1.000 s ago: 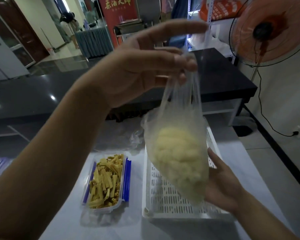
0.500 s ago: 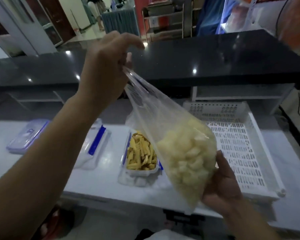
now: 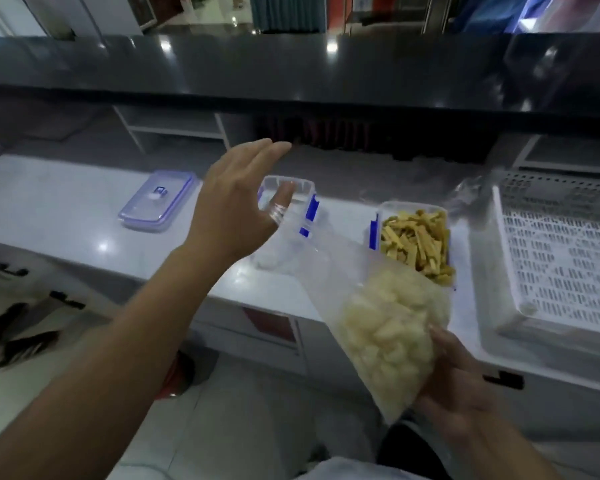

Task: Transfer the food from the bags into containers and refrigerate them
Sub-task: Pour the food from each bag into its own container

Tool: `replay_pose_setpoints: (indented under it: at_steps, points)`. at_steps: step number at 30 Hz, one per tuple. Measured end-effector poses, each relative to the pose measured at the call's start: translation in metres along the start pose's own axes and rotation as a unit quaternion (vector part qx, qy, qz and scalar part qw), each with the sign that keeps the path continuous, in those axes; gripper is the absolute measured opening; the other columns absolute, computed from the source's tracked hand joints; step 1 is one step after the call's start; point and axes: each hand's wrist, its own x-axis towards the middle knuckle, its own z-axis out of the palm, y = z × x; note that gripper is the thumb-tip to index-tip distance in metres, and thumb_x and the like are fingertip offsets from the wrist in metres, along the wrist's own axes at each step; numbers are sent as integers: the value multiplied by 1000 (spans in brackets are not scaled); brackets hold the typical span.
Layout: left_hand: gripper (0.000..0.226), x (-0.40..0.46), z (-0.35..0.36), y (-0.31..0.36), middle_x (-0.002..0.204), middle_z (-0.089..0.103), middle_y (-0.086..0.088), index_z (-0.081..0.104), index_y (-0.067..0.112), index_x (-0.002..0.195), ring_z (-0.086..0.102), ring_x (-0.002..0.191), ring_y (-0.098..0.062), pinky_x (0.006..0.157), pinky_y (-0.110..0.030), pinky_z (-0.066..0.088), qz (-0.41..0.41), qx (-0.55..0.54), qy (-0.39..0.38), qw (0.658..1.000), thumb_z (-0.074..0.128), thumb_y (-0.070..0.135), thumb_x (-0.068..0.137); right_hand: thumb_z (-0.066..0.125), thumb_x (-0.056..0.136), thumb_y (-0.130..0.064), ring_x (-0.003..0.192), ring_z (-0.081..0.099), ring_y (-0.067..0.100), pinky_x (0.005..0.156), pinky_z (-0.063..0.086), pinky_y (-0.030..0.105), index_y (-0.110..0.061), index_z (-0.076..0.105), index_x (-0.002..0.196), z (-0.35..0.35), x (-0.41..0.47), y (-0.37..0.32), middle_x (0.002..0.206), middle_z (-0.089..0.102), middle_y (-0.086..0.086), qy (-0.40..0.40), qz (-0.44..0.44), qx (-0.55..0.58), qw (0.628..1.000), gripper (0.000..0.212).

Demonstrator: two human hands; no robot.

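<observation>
A clear plastic bag (image 3: 388,327) of pale yellow food chunks rests tilted in my right hand (image 3: 458,386), which cups it from below at the counter's front edge. The bag's loose neck trails up and left toward my left hand (image 3: 236,206). That hand is spread open above an empty clear container (image 3: 291,195) with blue clips, its thumb over the rim. To the right stands a second container (image 3: 416,244), full of yellow-brown strips and without a lid.
A blue-tinted lid (image 3: 156,202) lies on the white counter (image 3: 66,209) to the left. A white perforated basket (image 3: 551,258) sits at the right, with a crumpled empty bag (image 3: 465,195) behind the filled container. A dark raised ledge (image 3: 291,74) runs along the back.
My left hand has let go of the bag's top and dropped toward the empty container, fingers spreading. The bag has tipped onto my right hand. The view has swung left.
</observation>
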Motion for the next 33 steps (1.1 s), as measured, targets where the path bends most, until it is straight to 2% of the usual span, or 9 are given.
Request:
replay_pose_setpoints:
  at_steps: [1,3,9,13,19,24,27,29,33]
  points:
    - [52,-6,2,-9,151,48,-6,45,21,147,43,139,-25,113,-37,30,-20,-7,-14,1000,55,39,99,94,55,-35,122,61,38,93,53,57,-12,57,139,4,3,9,136,61,18,22,-16,-13,1000,94]
    - [57,-13,5,-25,159,35,-4,36,28,151,34,146,-25,115,-38,25,-55,-15,-37,998,54,43,100,98,43,-35,123,60,40,96,50,59,-14,61,135,12,9,18,135,62,18,49,-15,-27,998,101]
    - [57,-12,20,-68,165,23,1,30,35,153,22,151,-26,120,-49,19,-100,-13,-81,992,46,51,101,96,47,-39,123,59,41,106,40,62,-15,67,128,26,36,17,135,62,19,96,4,-63,993,90]
    - [54,10,27,-94,164,24,2,33,37,151,21,151,-25,121,-49,19,-109,-2,-106,988,44,52,101,97,41,-39,115,66,37,90,55,54,-18,72,120,42,65,9,130,66,16,101,3,-80,992,85]
    - [51,69,43,-126,162,30,1,39,33,149,24,150,-23,121,-45,21,-103,24,-131,986,46,50,101,100,33,-34,113,67,37,93,52,60,-20,75,115,56,116,-6,128,68,14,121,13,-25,992,87]
    - [53,108,76,-154,161,32,1,38,31,150,27,148,-22,120,-40,20,-87,20,-164,982,44,50,101,101,25,-32,106,70,33,81,58,56,-20,76,111,71,147,-7,123,71,13,146,4,-23,989,90]
    - [53,116,98,-174,160,34,-1,37,30,151,29,148,-24,119,-43,21,-76,-6,-181,981,45,49,102,93,51,-26,104,72,31,76,61,49,-19,79,106,78,158,-6,121,72,14,161,-21,-25,986,56]
    - [54,117,113,-189,160,35,-2,37,31,151,31,147,-24,119,-45,24,-60,-30,-193,979,44,52,101,68,76,-20,101,73,29,74,62,44,-17,80,103,84,165,-3,117,73,14,195,-62,-36,978,30]
    - [57,119,145,-217,160,34,-1,34,32,152,29,148,-23,120,-46,25,-38,-84,-241,966,40,56,101,60,82,-16,112,68,30,91,56,46,-19,66,125,95,177,10,125,70,11,268,-146,-102,947,44]
